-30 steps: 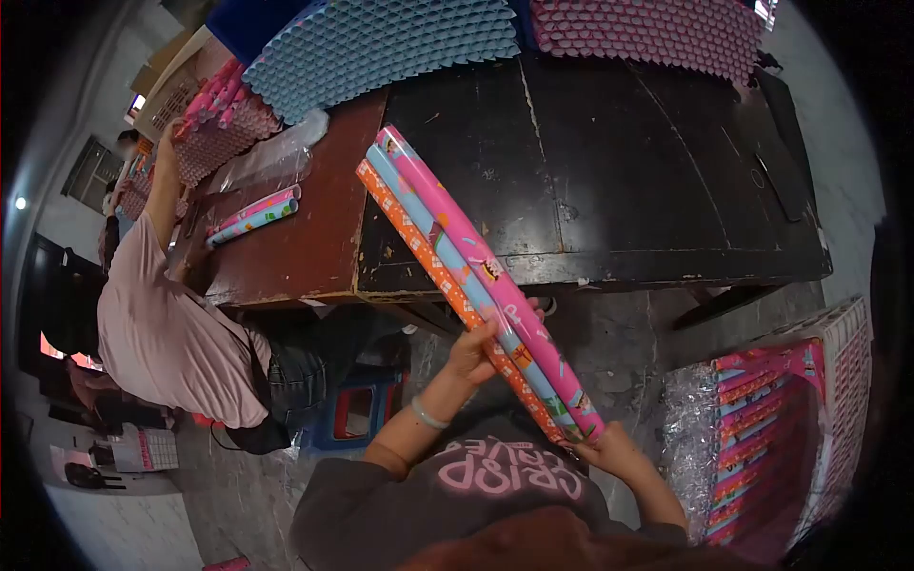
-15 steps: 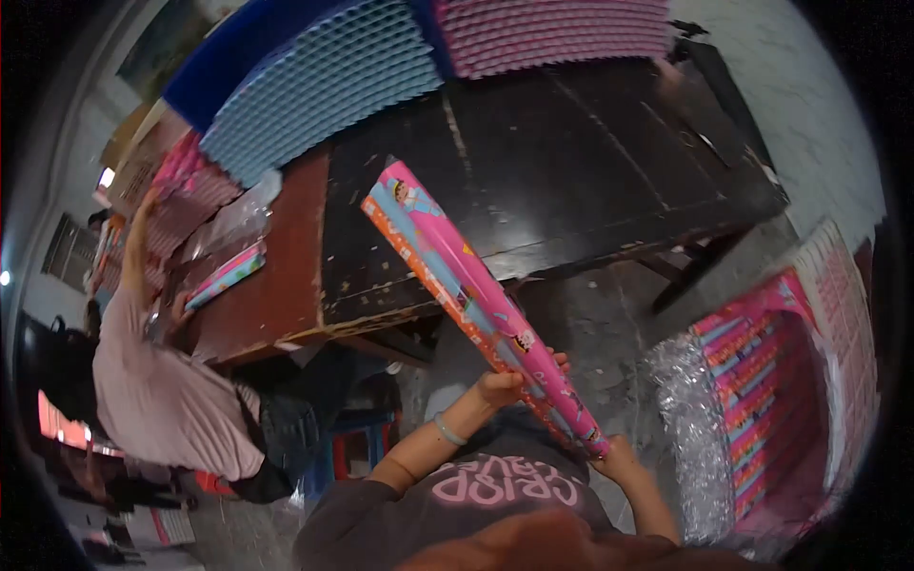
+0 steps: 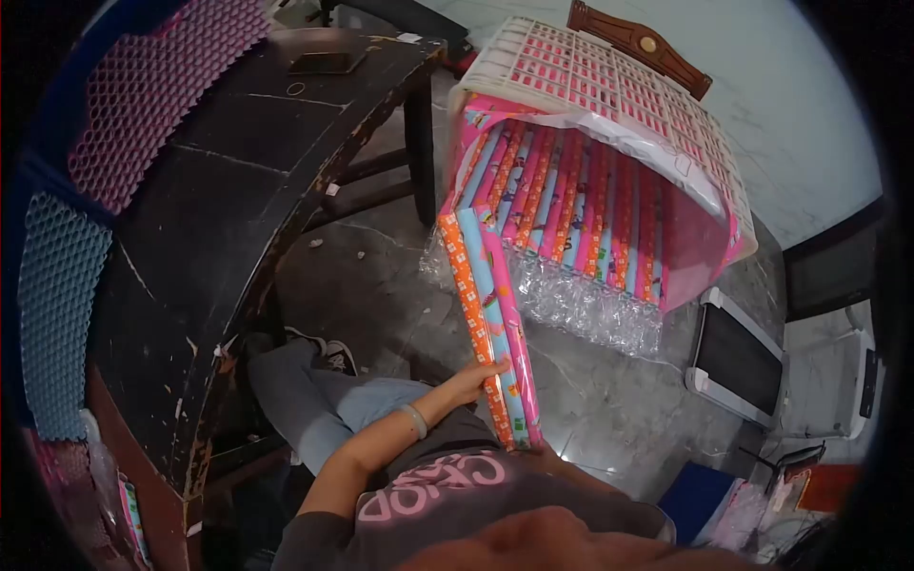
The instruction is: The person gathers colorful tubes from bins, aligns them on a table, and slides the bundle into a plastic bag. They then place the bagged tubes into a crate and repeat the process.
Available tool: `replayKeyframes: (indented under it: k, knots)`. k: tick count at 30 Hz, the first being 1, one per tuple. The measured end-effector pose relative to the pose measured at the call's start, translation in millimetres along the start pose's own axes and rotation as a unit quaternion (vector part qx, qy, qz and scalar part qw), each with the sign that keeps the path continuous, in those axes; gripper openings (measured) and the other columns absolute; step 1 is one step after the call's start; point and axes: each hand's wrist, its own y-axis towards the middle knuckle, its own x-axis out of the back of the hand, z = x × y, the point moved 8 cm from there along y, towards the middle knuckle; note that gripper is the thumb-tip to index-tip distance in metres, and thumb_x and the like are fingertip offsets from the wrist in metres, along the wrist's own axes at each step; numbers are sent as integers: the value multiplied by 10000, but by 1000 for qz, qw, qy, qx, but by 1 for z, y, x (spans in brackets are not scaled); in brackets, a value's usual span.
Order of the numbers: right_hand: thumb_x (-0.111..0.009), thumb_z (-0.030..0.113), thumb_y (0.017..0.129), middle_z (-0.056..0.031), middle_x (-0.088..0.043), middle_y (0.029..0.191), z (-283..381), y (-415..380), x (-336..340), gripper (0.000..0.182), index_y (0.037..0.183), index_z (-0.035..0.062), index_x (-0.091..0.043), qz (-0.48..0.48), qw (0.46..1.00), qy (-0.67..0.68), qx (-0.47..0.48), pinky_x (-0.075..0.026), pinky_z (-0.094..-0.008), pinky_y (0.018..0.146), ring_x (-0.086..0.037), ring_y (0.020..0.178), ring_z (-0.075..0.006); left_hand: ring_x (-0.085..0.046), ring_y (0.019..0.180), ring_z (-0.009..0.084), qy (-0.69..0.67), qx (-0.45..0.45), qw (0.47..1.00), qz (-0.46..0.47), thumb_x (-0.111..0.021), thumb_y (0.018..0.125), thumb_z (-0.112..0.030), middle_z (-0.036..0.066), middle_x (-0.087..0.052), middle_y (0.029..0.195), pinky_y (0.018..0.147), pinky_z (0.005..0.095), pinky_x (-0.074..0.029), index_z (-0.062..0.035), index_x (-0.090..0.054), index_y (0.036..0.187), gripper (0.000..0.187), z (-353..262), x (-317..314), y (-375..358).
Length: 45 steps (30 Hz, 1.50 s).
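A bundle of long wrapped rolls (image 3: 490, 328), orange, light blue and pink side by side, slants upward in front of my body. My left hand (image 3: 473, 381) is closed round its lower middle from the left. At the bundle's bottom end, my right hand (image 3: 543, 457) holds it from below, mostly hidden. The bundle's top end is at the left edge of a white plastic basket (image 3: 619, 76). Inside that basket, lined with pink and clear plastic, lie several similar patterned rolls (image 3: 581, 205).
A black worn table (image 3: 219, 143) on the left carries a phone (image 3: 327, 63), a rubber band (image 3: 296, 89) and pink and blue honeycomb stacks (image 3: 65, 314). Crumpled clear plastic (image 3: 581, 300) hangs from the basket. A dark panel with white ends (image 3: 736, 357) lies on the floor at right.
The view has swung right, bringing the basket to the centre and the co-worker out of view. The bundle, still in both hands, now stands steeper with its top beside the basket.
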Motion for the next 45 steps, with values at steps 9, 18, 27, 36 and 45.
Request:
replayKeyframes:
  k: [9,18,27,36,45]
  knots:
    - [-612,100,923,45,-549,697,68,34,-3,70,966,73,-659,-63,997,6,32,-384,-234,512,-493,593,-61,-631,1016,171,72,71,995,14,-716,875,-206,60,-640,1136,854,352,-540,-45,-532,1261,458,-41,-38,96]
    - [-599,222,958,88,-491,651,183,14,135,189,872,69,-669,-356,883,124,280,-280,-218,475,-407,545,-21,-429,1316,186,250,108,953,135,-636,933,-217,129,-279,1545,1030,338,-413,-92,-122,1533,800,20,-141,118]
    - [-639,276,938,65,-498,662,191,60,331,244,1013,44,-642,-318,854,299,282,-282,-220,439,-342,460,-20,-552,1184,184,309,80,933,165,-638,932,-259,115,-608,1250,1011,321,-414,-45,-425,1377,537,28,-74,96]
    - [-681,328,899,79,-349,533,210,78,368,286,1027,78,-626,-277,879,290,258,-245,-234,420,-335,429,-47,-606,1069,196,269,43,961,-54,-615,940,-303,95,-638,1183,918,345,-463,-79,-505,1302,439,-48,62,22]
    - [-603,393,943,61,-488,675,200,61,377,356,1165,119,-650,-262,937,179,145,-297,-204,466,-423,566,-34,-637,952,176,176,-39,971,-160,-630,929,-250,93,-667,1059,851,327,-499,-60,-546,1234,369,-87,154,-55]
